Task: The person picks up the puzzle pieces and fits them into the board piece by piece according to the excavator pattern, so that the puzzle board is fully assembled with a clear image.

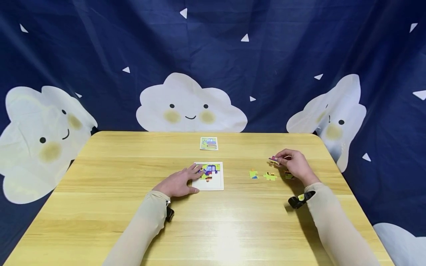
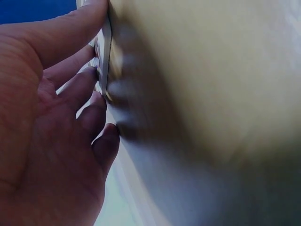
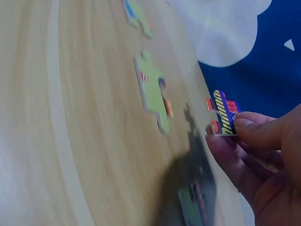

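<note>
My left hand [image 1: 178, 181] rests at the left edge of a white puzzle tray [image 1: 217, 184], its fingers stretched over the rim. Part of a picture of a blue vehicle on green is assembled in the upper tray; the lower part shows bare white. In the right wrist view, my right hand [image 3: 268, 150] pinches a puzzle piece [image 3: 225, 113] with yellow-black stripes, red and blue, between thumb and fingers, held above the table. Below and left of that hand lie a green piece [image 1: 270, 176], a green piece with a blue corner [image 1: 253, 174], and another piece [image 1: 288, 174] partly under the hand.
A small reference card [image 1: 209, 143] with a blue vehicle picture lies behind the tray. The wooden table [image 1: 100, 192] ends at a dark blue curtain [image 1: 213, 44] with white clouds. Each wrist wears a black camera.
</note>
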`<control>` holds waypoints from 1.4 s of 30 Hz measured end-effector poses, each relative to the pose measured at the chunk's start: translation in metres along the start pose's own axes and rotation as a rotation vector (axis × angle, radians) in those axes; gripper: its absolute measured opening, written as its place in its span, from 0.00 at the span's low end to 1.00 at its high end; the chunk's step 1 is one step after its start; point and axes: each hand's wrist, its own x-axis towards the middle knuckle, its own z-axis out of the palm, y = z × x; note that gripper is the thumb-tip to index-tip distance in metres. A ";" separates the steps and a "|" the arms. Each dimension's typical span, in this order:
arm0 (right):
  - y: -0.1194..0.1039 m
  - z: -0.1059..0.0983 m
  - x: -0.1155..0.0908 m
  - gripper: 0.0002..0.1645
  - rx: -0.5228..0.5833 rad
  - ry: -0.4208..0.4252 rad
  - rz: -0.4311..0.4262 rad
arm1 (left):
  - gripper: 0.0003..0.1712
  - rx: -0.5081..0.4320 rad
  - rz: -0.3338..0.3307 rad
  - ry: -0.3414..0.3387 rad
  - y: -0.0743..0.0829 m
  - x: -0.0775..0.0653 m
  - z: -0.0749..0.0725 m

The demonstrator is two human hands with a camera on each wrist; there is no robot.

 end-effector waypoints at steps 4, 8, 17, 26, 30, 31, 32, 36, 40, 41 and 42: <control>-0.007 0.004 -0.002 0.08 0.046 -0.020 0.004 | 0.41 -0.003 0.000 0.001 0.001 0.000 0.000; -0.014 0.010 -0.003 0.08 0.103 -0.037 -0.010 | 0.41 -0.010 -0.002 0.000 0.001 0.000 0.000; -0.034 0.034 -0.009 0.08 0.203 -0.115 -0.024 | 0.41 -0.010 -0.008 -0.002 0.001 -0.003 0.001; -0.055 0.061 -0.011 0.07 0.240 -0.165 -0.032 | 0.40 -0.025 0.008 0.005 0.000 -0.004 0.001; -0.063 0.075 -0.010 0.07 0.255 -0.177 -0.057 | 0.41 -0.013 0.041 0.007 -0.001 -0.003 0.002; -0.064 0.078 -0.010 0.07 0.249 -0.179 -0.067 | 0.41 -0.011 0.048 0.008 -0.001 -0.003 0.002; -0.067 0.082 -0.009 0.06 0.246 -0.180 -0.076 | 0.41 -0.008 0.056 0.010 -0.002 -0.002 0.003; -0.077 0.096 -0.009 0.06 0.230 -0.176 -0.087 | 0.41 -0.009 0.067 0.014 -0.002 -0.002 0.002; -0.090 0.111 -0.009 0.07 0.228 -0.173 -0.081 | 0.41 -0.014 0.058 0.013 -0.002 -0.001 0.002; -0.092 0.114 -0.009 0.07 0.227 -0.169 -0.079 | 0.41 -0.017 0.059 0.011 -0.001 -0.001 0.001; -0.095 0.117 -0.009 0.06 0.228 -0.168 -0.074 | 0.41 -0.018 0.061 0.010 -0.001 0.000 0.001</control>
